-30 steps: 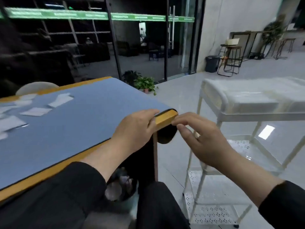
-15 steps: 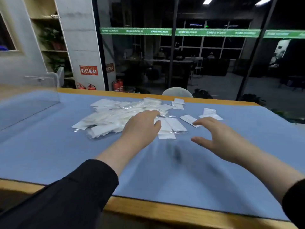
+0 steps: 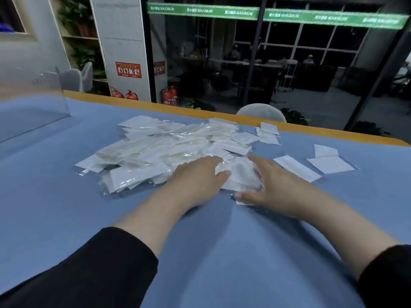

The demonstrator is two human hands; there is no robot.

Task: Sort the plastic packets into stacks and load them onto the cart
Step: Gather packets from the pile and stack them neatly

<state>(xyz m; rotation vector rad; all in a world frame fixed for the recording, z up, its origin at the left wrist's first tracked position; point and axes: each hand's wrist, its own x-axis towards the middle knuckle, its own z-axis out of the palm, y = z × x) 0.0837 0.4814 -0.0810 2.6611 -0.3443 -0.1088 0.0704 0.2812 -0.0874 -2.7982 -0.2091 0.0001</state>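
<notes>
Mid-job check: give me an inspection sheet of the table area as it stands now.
Surface: blue table top with an orange edge.
Job's things: loose pile of plastic packets, unsorted; stray packets lie apart to its right; no cart in view.
Clutter: clear acrylic panel at far left.
Grippers: left hand and right hand rest on a small bunch of packets between them; fingers blurred.
Cables: nothing seen.
Surroundings: dark glass wall, fire extinguishers, white chair back.
</notes>
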